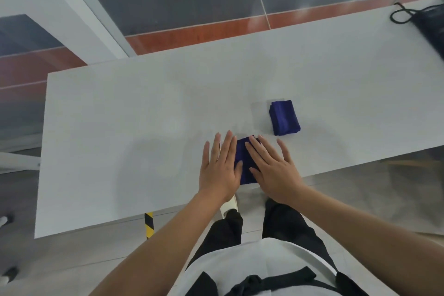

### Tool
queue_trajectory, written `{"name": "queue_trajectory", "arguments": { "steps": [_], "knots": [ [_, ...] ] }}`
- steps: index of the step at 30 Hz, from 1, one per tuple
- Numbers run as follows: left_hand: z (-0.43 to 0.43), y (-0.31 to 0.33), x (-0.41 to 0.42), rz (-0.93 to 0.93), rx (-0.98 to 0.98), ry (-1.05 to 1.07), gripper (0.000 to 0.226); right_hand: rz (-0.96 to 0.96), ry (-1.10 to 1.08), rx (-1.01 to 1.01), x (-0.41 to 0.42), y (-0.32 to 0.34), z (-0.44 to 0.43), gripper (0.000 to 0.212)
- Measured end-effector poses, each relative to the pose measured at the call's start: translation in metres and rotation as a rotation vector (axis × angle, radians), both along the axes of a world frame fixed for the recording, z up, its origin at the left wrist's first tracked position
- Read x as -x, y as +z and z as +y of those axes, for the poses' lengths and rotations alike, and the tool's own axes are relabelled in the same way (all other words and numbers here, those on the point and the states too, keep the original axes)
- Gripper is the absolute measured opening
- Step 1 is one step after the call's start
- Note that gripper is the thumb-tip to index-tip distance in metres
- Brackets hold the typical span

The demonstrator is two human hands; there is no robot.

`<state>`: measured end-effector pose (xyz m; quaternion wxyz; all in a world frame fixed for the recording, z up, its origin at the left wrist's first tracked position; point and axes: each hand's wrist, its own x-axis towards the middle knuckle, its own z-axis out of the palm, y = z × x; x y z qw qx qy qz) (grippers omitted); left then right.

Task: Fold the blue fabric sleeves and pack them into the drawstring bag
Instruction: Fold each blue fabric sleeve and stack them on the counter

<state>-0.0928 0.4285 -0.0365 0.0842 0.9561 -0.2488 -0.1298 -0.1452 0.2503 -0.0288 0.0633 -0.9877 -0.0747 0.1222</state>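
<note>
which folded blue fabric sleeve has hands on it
The nearer folded blue fabric sleeve, pressed under the left hand and right hand; the other blue sleeve lies untouched beyond it.

folded sleeve on table, bag far right

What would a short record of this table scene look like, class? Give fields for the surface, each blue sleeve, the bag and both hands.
Surface: white table
Finished item: folded sleeve, blue, lying alone beyond the hands
Item in work: second sleeve, blue, partly covered by both hands
Left hand: left hand flat, fingers straight, at that sleeve's left edge
Right hand: right hand flat, fingers straight, over its right part
Bag: black drawstring bag, far right corner, apart from both sleeves
</note>
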Motion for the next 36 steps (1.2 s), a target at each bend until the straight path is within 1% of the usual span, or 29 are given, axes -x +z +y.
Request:
{"name": "queue_trajectory", "arguments": {
  "steps": [3,10,13,15,16,17,18,20,22,24,26,28,30,32,34,36],
  "knots": [
    [0.006,-0.014,-0.005,0.034,-0.028,-0.004,0.069,0.066,0.013,0.006,-0.003,-0.01,-0.005,0.064],
    [0.007,-0.022,-0.006,0.09,0.003,0.01,0.07,0.1,0.037,-0.034,-0.005,-0.022,-0.009,0.066],
    [0.005,-0.018,-0.006,0.124,-0.021,0.008,0.07,0.112,0.026,-0.046,-0.005,-0.021,-0.009,0.066],
    [0.004,-0.011,-0.008,0.16,-0.033,0.011,0.071,0.091,0.011,-0.071,-0.003,-0.016,-0.008,0.064],
    [0.002,-0.005,-0.009,0.181,-0.009,0.032,0.072,0.057,-0.002,-0.11,-0.001,-0.011,-0.007,0.062],
    [0.0,0.002,-0.011,0.188,0.054,0.066,0.071,0.009,-0.034,-0.181,0.002,-0.004,-0.007,0.06],
    [-0.003,0.012,-0.012,0.177,0.159,0.108,0.069,-0.054,-0.097,-0.28,0.005,0.005,-0.008,0.058],
    [-0.015,0.033,-0.019,0.188,0.401,0.226,0.06,-0.181,-0.329,-0.492,0.007,0.023,-0.015,0.051],
    [-0.036,0.051,-0.035,0.347,0.583,0.373,0.052,-0.208,-0.66,-0.688,0.0,0.041,-0.029,0.044],
    [-0.066,0.061,-0.055,0.499,0.611,0.452,0.049,-0.123,-0.992,-0.863,-0.014,0.051,-0.052,0.046],
    [-0.098,0.065,-0.073,0.599,0.58,0.48,0.054,-0.009,-1.23,-1.025,-0.026,0.054,-0.075,0.052],
    [-0.127,0.063,-0.084,0.717,0.567,0.538,0.059,0.096,-1.338,-1.123,-0.03,0.05,-0.092,0.056],
    [-0.149,0.054,-0.09,0.79,0.558,0.607,0.058,0.187,-1.372,-1.182,-0.029,0.048,-0.101,0.057],
    [-0.163,0.045,-0.092,0.771,0.537,0.638,0.052,0.229,-1.373,-1.209,-0.027,0.044,-0.109,0.059],
    [-0.173,0.038,-0.092,0.724,0.532,0.624,0.044,0.248,-1.367,-1.226,-0.026,0.04,-0.117,0.061],
    [-0.181,0.035,-0.09,0.739,0.538,0.576,0.045,0.254,-1.359,-1.235,-0.023,0.037,-0.124,0.064]
  ]
}}
